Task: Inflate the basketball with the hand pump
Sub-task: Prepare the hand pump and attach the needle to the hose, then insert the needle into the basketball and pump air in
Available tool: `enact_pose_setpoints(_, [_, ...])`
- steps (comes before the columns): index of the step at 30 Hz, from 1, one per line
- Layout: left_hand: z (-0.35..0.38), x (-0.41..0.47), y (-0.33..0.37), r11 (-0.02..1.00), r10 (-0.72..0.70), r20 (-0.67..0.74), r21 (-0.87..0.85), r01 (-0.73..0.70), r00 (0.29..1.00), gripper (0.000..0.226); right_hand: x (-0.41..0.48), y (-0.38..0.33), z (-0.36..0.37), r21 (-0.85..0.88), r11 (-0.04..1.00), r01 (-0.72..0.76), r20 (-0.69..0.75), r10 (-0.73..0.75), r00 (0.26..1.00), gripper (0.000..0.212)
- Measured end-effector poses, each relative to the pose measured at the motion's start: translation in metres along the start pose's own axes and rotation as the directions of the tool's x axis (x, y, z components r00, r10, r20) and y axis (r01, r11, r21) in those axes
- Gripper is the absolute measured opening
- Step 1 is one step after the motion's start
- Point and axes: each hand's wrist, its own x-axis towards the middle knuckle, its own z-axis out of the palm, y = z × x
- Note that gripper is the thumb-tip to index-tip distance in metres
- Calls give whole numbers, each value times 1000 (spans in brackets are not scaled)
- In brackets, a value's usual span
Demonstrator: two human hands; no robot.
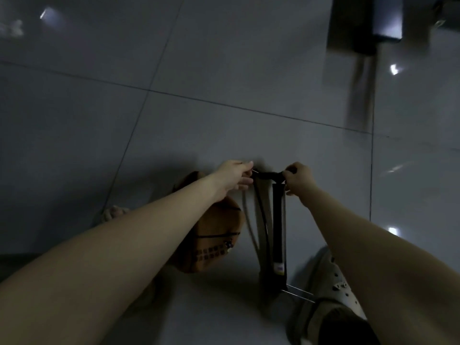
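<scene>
Head view: the basketball [211, 235] lies on the tiled floor [224, 70], just beside the upright hand pump [278, 225] and partly covered by the left forearm [149, 232]. Where the hose [261, 212] meets the ball is hidden, so a seated connection cannot be confirmed. Risk 1: the ball appears unrestrained, so a stroke could roll it and pull the hose end free. Risk 2: only one foot, in a pale shoe [333, 277], is near the wire foot bar [298, 293], so an off-axis push may tip the pump. Risk 3: an uneven grip could cock the handle [270, 175] and bind the stroke. The right hand [298, 178] has its fingers curled tightly round the right end of the handle. The left hand [235, 176] pinches at the left end with thumb and fingers, which looks a lighter hold, though the exact contact is blurred. The hands are apart, one at each end.
</scene>
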Motion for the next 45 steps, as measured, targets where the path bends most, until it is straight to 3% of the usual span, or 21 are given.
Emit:
enact_pose_setpoints(2, [-4, -1, -5, 999, -9, -25, 41, 11, 1000, 22, 1, 3, -2, 77, 996, -42, 6, 42, 999, 20])
enact_pose_setpoints(6, [-14, -9, -17, 992, 0, -79, 126, 10, 997, 28, -7, 4, -7, 165, 978, -126, 57, 118, 991, 56])
enact_pose_setpoints(8, [-20, -19, -17, 992, 28, -97, 127, -15, 995, 30, -15, 2, -13, -66, 994, -90, 15, 91, 996, 55])
enact_pose_setpoints(10, [-27, -33, -16, 977, 65, -108, 209, -42, 992, 36, -31, -8, -18, -376, 926, -18, -48, 0, 999, 38])
enact_pose_setpoints(11, [-30, -43, -14, 961, 82, -96, 270, -54, 992, 40, -42, -16, -18, -436, 900, 23, -40, -45, 998, 29])
enact_pose_setpoints(14, [-37, -70, -19, 919, 79, -51, 391, -53, 996, 48, -83, -47, 0, -271, 936, 225, 222, -167, 961, 18])
enact_pose_setpoints(16, [-39, -84, -27, 898, 11, -33, 441, 5, 999, 45, -111, -64, 19, -153, 939, 309, 447, -213, 869, 18])
enact_pose_setpoints(18, [-43, -94, -36, 899, -52, -14, 434, 53, 999, 45, -130, -72, 38, -163, 917, 364, 533, -229, 815, 22])
enact_pose_setpoints(24, [-56, -108, -50, 954, -39, 22, 297, 31, 999, 33, -137, -63, 65, -208, 912, 354, 487, -217, 846, 19])
enact_pose_setpoints(26, [-64, -98, -57, 927, 28, -144, 374, 28, 989, 32, -133, -58, 65, -221, 925, 310, 455, -184, 871, 17])
enact_pose_setpoints(28, [-77, -85, -65, 808, 133, -378, 576, 120, 916, 46, -129, -51, 63, -214, 946, 244, 408, -140, 902, 14])
enact_pose_setpoints(29, [-82, -81, -70, 756, 139, -400, 634, 165, 906, 57, -127, -47, 61, -190, 960, 207, 389, -120, 913, 12])
enact_pose_setpoints(32, [-77, -79, -86, 677, -13, -260, 709, 200, 966, 78, -126, -36, 54, -66, 994, 86, 362, -57, 931, 11])
enact_pose_setpoints(36, [-63, -77, -100, 574, 111, -244, 807, 138, 963, 38, -129, -33, 44, -38, 998, 52, 336, -36, 941, 7])
enact_pose_setpoints(39, [-70, -91, -80, 569, 70, -199, 813, 125, 978, 30, -132, -44, 29, -27, 992, 120, 258, -109, 960, 10])
enact_pose_setpoints(41, [-74, -108, -60, 513, 43, -113, 855, 75, 993, 24, -138, -62, 14, 0, 985, 171, 200, -168, 965, 14])
enact_pose_setpoints(45, [-69, -153, -7, 388, 104, 92, 913, -126, 990, 31, -164, -108, -30, 147, 954, 260, 98, -275, 956, 16])
